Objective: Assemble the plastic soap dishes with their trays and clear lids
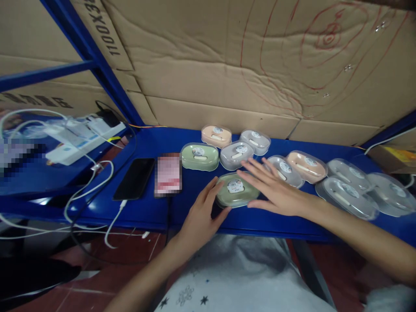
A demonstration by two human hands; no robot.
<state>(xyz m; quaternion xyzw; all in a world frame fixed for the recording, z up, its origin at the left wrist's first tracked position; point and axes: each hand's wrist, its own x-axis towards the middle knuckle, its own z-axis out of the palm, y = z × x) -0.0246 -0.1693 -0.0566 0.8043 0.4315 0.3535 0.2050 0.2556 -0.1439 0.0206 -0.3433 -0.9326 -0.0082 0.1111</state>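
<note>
Right in front of me on the blue table lies an olive-green oval box (pixel 242 197) with a clear cover and a round label. My left hand (pixel 204 212) is at its left end, thumb and fingers apart. Over its right end, my right hand (pixel 273 190) spreads its fingers, palm down; the fingertips reach toward the grey boxes behind. A light green box (pixel 199 157) and a grey box (pixel 236 155) stand just behind. Another grey box (pixel 284 171) is partly covered by my right hand. I cannot tell how firmly either hand touches the green box.
Two more boxes, peach (pixel 216 136) and grey (pixel 255 142), stand at the back. To the right are a peach box (pixel 307 166) and several grey ones (pixel 351 197). Phones (pixel 134 178), white cables and a power strip (pixel 86 143) lie left. A cardboard wall (pixel 211 65) rises behind.
</note>
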